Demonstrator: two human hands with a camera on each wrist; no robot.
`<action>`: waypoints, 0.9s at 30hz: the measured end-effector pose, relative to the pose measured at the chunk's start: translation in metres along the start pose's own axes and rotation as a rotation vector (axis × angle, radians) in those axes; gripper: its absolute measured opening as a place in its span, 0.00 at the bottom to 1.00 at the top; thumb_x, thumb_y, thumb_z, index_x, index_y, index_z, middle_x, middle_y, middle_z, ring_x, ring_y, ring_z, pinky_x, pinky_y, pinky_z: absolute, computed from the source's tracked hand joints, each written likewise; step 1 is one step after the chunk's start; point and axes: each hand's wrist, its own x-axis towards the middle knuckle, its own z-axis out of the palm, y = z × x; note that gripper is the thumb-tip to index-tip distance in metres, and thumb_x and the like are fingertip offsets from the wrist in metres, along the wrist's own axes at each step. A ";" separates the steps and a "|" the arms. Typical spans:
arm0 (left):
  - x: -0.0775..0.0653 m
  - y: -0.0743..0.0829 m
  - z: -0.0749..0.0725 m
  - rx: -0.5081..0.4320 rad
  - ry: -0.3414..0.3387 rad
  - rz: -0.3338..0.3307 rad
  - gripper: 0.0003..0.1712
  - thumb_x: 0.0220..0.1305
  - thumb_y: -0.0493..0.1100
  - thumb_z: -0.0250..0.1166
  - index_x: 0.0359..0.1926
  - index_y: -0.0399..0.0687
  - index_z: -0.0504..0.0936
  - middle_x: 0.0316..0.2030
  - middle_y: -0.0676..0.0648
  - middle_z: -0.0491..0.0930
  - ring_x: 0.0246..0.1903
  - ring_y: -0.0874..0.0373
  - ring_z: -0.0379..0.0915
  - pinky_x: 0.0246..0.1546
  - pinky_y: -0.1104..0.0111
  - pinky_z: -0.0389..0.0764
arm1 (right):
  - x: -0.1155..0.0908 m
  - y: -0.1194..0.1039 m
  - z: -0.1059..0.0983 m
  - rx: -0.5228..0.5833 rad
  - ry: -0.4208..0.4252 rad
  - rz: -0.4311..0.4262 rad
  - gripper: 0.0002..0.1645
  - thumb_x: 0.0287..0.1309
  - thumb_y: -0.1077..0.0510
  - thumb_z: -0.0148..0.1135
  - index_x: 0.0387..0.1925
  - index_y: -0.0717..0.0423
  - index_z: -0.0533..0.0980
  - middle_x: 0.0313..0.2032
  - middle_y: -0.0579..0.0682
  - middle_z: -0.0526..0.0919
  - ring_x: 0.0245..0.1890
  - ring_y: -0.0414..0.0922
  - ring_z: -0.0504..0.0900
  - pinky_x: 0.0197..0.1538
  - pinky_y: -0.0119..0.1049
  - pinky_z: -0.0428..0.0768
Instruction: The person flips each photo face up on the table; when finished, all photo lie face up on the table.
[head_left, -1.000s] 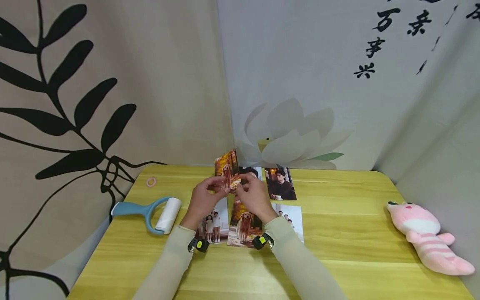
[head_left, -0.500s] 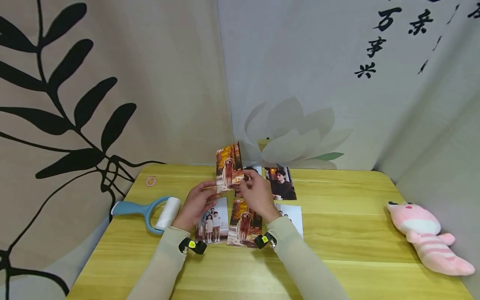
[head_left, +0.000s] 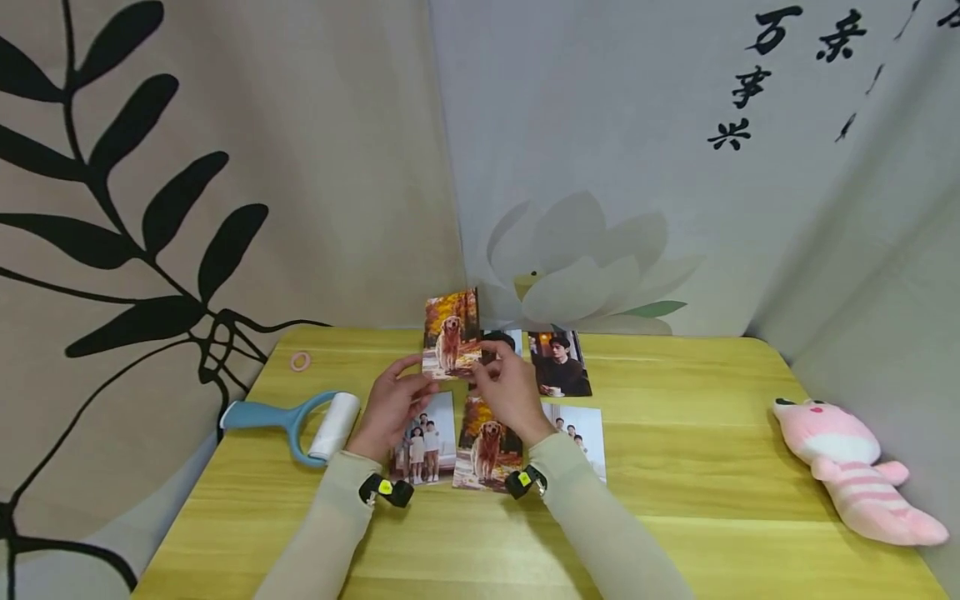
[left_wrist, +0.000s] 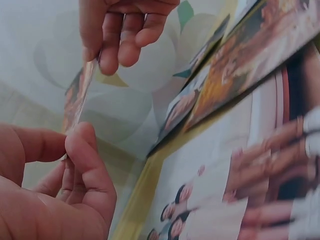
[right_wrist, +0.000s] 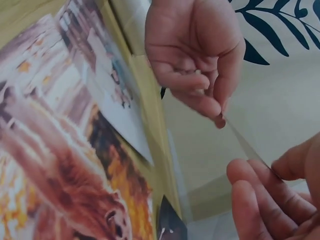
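A photo of a golden dog among autumn leaves (head_left: 451, 329) is held up over the table's far part, its picture side facing the head camera. My left hand (head_left: 392, 408) pinches its lower left corner between thumb and finger. On the opposite side, my right hand (head_left: 516, 393) pinches the lower right edge. Both wrist views show the photo nearly edge-on, a thin strip (right_wrist: 247, 142) between the two hands. Below it lies a matching dog photo (head_left: 486, 454). A family photo (head_left: 426, 446) is left of that, and another family photo (head_left: 588, 429) is right, partly behind my right wrist.
In the back row lie a photo of a person in black (head_left: 560, 367) and a portrait (head_left: 510, 337) mostly hidden by my right hand. Left are a blue-handled lint roller (head_left: 300, 423) and a pink ring (head_left: 300, 361). A pink plush toy (head_left: 855, 471) lies at the right edge.
The held dog photo has risen and turned its picture side more toward the head camera. My left hand has shifted down and left to the photo's lower corner; the right keeps its pinch.
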 end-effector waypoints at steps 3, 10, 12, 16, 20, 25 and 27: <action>0.000 0.001 -0.005 0.052 0.021 0.029 0.27 0.78 0.38 0.61 0.75 0.51 0.71 0.32 0.52 0.90 0.32 0.64 0.86 0.30 0.75 0.84 | 0.002 0.005 0.003 -0.022 -0.013 -0.009 0.25 0.74 0.57 0.65 0.68 0.57 0.74 0.34 0.61 0.91 0.29 0.56 0.92 0.19 0.35 0.78; 0.000 0.005 -0.012 0.196 0.067 0.082 0.26 0.78 0.37 0.60 0.73 0.49 0.74 0.35 0.46 0.90 0.33 0.57 0.87 0.34 0.70 0.86 | 0.006 0.013 0.010 -0.116 -0.043 -0.015 0.29 0.71 0.57 0.67 0.69 0.59 0.74 0.33 0.55 0.92 0.26 0.48 0.90 0.27 0.35 0.81; 0.002 0.006 -0.014 0.231 0.080 0.088 0.26 0.77 0.37 0.60 0.73 0.48 0.74 0.38 0.42 0.89 0.35 0.55 0.87 0.35 0.69 0.87 | 0.008 0.013 0.011 -0.167 -0.051 -0.022 0.30 0.70 0.57 0.68 0.69 0.60 0.75 0.32 0.51 0.92 0.24 0.42 0.88 0.31 0.36 0.81; 0.003 0.008 -0.017 0.286 0.112 0.098 0.25 0.78 0.36 0.59 0.72 0.45 0.75 0.44 0.34 0.88 0.36 0.53 0.87 0.35 0.69 0.87 | 0.012 0.013 0.015 -0.224 -0.084 -0.028 0.31 0.66 0.58 0.71 0.68 0.61 0.76 0.31 0.45 0.91 0.21 0.35 0.82 0.41 0.43 0.86; 0.004 0.008 -0.019 0.334 0.128 0.108 0.24 0.79 0.36 0.58 0.72 0.42 0.75 0.45 0.35 0.86 0.37 0.51 0.86 0.35 0.68 0.86 | 0.015 0.014 0.018 -0.260 -0.119 -0.021 0.32 0.64 0.60 0.71 0.68 0.61 0.77 0.30 0.44 0.90 0.20 0.35 0.81 0.52 0.51 0.86; 0.008 0.005 -0.022 0.449 0.142 0.112 0.24 0.78 0.37 0.60 0.71 0.41 0.76 0.45 0.38 0.83 0.36 0.51 0.82 0.35 0.65 0.83 | 0.020 0.020 0.025 -0.305 -0.141 -0.007 0.30 0.63 0.63 0.71 0.66 0.63 0.78 0.27 0.44 0.87 0.22 0.36 0.79 0.53 0.50 0.85; 0.010 0.005 -0.023 0.516 0.156 0.113 0.24 0.78 0.38 0.61 0.71 0.41 0.77 0.47 0.38 0.83 0.37 0.53 0.79 0.35 0.66 0.81 | 0.022 0.021 0.028 -0.324 -0.152 -0.003 0.28 0.62 0.64 0.70 0.64 0.64 0.79 0.24 0.43 0.85 0.21 0.37 0.76 0.48 0.46 0.84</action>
